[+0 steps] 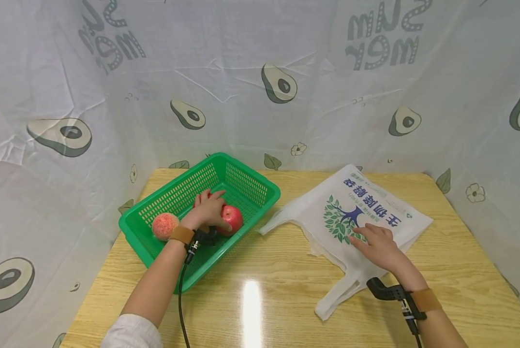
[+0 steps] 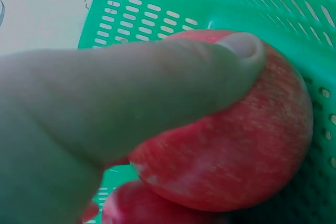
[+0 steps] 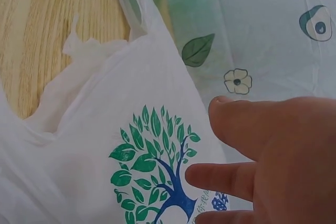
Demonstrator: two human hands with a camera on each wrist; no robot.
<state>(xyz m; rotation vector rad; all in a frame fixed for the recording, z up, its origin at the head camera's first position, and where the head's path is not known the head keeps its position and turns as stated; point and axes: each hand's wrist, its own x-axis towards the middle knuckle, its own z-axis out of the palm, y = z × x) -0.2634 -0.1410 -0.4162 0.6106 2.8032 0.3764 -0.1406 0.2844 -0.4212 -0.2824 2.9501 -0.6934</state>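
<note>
In the green plastic basket (image 1: 260,186), my left hand (image 1: 208,209) holds a red apple (image 1: 233,216), with the thumb (image 2: 231,59) lying across its skin. The left wrist view shows a second red apple (image 2: 152,205) just below the held one; in the head view the hand mostly covers it. A fuzzy orange-pink peach (image 1: 165,226) sits at the basket's left end. My right hand (image 1: 378,245) hovers over a white plastic bag (image 1: 325,193) with its fingers spread and nothing in them. The bag lies on the table, its green-leaved tree print (image 3: 152,166) facing up.
The wooden table (image 1: 286,285) carries the basket on the left and the bag on the right. A pale curtain (image 1: 242,96) printed with avocados stands behind and at both sides. One bag handle (image 1: 334,299) stretches toward the table's front.
</note>
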